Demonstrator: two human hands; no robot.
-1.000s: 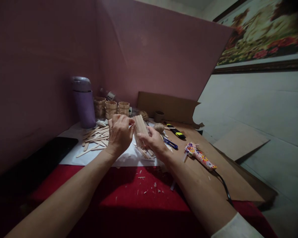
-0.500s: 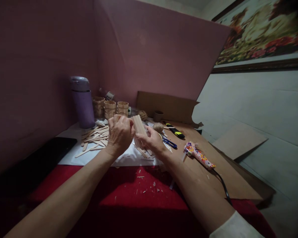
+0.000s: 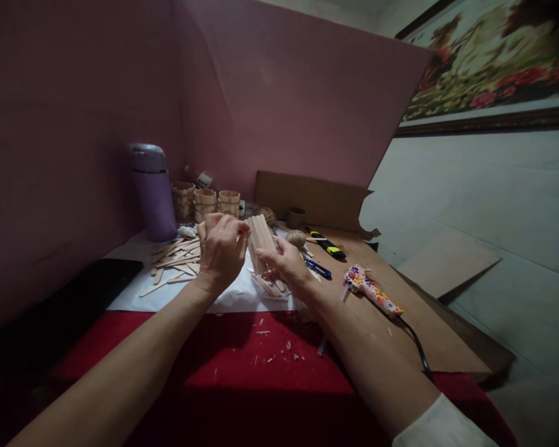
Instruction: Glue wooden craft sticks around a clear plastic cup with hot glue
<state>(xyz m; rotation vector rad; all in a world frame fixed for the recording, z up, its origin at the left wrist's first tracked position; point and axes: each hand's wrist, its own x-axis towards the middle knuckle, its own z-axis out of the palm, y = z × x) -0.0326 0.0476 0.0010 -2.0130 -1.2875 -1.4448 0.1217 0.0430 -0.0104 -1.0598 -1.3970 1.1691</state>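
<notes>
My right hand (image 3: 286, 262) is closed on a row of craft sticks (image 3: 261, 236) standing side by side, tilted a little to the left. The fingers grip its lower right side. Just left of the row, my left hand (image 3: 223, 245) is bent in a pinch, its fingertips at the row's upper left edge. Whatever those fingers hold, if anything, is hidden. A pile of loose craft sticks (image 3: 179, 257) lies on white paper (image 3: 130, 295) by the left hand. More stick pieces (image 3: 272, 285) lie below the right hand.
Small stick-covered cups (image 3: 205, 202) and a purple bottle (image 3: 154, 195) stand behind. Rightward lie a twine ball (image 3: 297, 238), blue cutter (image 3: 317, 267), black-and-yellow knife (image 3: 328, 246) and corded flowered glue gun (image 3: 371, 292) on cardboard (image 3: 419, 338). A dark flat object (image 3: 88, 292) lies left.
My left hand has shifted slightly left and its fingers have loosened a little beside the row. The right hand keeps its hold on the sticks, more of whose faces now show.
</notes>
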